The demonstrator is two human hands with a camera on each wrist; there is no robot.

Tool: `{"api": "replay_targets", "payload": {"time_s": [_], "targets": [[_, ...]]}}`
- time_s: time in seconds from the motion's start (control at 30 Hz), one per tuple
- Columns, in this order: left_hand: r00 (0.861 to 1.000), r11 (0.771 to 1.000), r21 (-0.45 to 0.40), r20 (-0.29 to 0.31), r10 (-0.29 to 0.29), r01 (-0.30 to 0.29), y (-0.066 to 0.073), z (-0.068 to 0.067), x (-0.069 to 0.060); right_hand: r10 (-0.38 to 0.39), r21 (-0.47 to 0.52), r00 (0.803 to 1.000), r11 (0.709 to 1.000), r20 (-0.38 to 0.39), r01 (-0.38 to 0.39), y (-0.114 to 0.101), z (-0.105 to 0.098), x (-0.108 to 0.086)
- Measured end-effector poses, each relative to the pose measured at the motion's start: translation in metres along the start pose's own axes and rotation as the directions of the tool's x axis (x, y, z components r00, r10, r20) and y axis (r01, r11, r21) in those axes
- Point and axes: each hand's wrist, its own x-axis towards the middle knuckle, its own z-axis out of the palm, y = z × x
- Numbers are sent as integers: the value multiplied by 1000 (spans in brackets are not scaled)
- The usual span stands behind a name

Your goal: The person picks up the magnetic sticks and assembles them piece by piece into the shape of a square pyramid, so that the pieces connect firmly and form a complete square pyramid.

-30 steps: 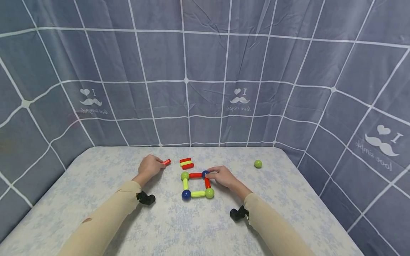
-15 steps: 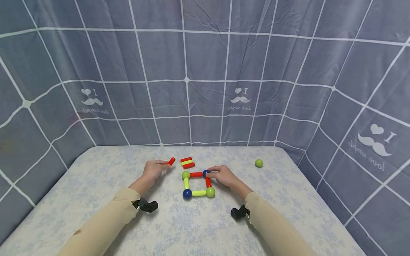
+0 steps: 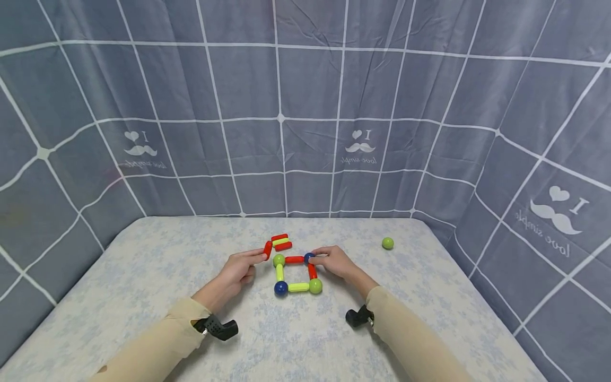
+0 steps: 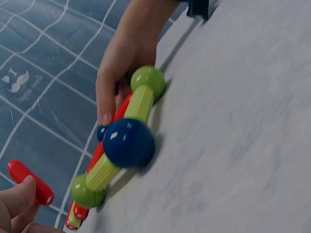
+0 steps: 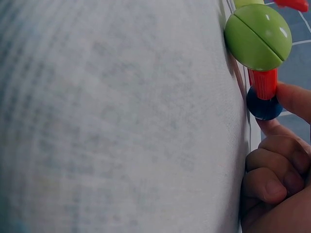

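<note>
Between thumb and fingertips my left hand [image 3: 236,271] pinches a red rod [image 3: 268,250], which is raised on a slant in the left wrist view too [image 4: 31,182]. Just right of it lies a square of four rods joined by balls: green ball [image 3: 279,260] at far left, blue ball [image 3: 281,288] at near left, green ball [image 3: 315,286] at near right. My right hand [image 3: 335,262] holds the far-right blue ball [image 3: 308,258] between thumb and index finger, its other fingers curled in the right wrist view. The square's far and right rods are red, the left and near ones yellow-green.
Behind the square, two red rods and a yellow-green rod [image 3: 280,242] lie side by side. A loose green ball [image 3: 387,243] sits at the far right of the cloth-covered table [image 3: 286,339]. A grey-blue curtain [image 3: 305,148] stands around the table's back and sides.
My left hand has moved right with the red rod, which has turned more upright and come close to the far-left green ball. My right hand has stayed on the blue ball.
</note>
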Motion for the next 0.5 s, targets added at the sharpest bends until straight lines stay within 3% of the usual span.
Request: {"api": "replay_targets", "payload": {"time_s": [0.23, 0.5], "targets": [[998, 997, -80, 70, 0, 6, -7, 16, -17, 1, -4, 1000, 1000, 7, -1, 1, 0, 1], [992, 996, -88, 123, -16, 27, -15, 29, -28, 10, 4, 1000, 1000, 0, -10, -2, 0, -2]]}}
